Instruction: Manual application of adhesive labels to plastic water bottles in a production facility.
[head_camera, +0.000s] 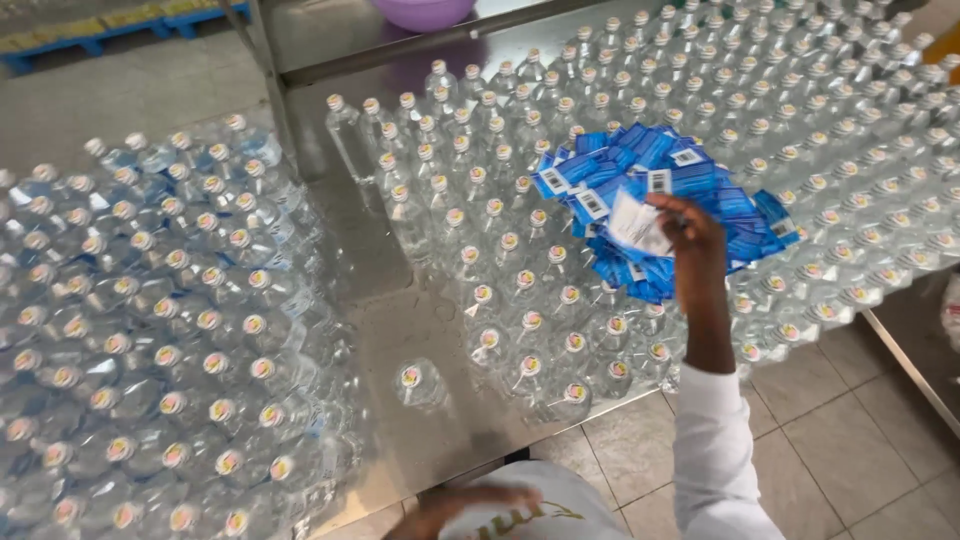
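There, right of centre, our right hand (690, 240) pinched a white label (636, 226) above the blue label heap (680, 190); our left hand (470, 503), bottom centre, blurred, grip unclear.

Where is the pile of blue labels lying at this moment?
In the head view, the pile of blue labels lies right of centre on top of the capped bottles, under the right hand.

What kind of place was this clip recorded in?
Probably a small bottling or labelling workshop. Hundreds of capped clear bottles crowd a steel table, and the right hand reaches into a pile of blue labels lying on the bottle tops. The floor is tiled.
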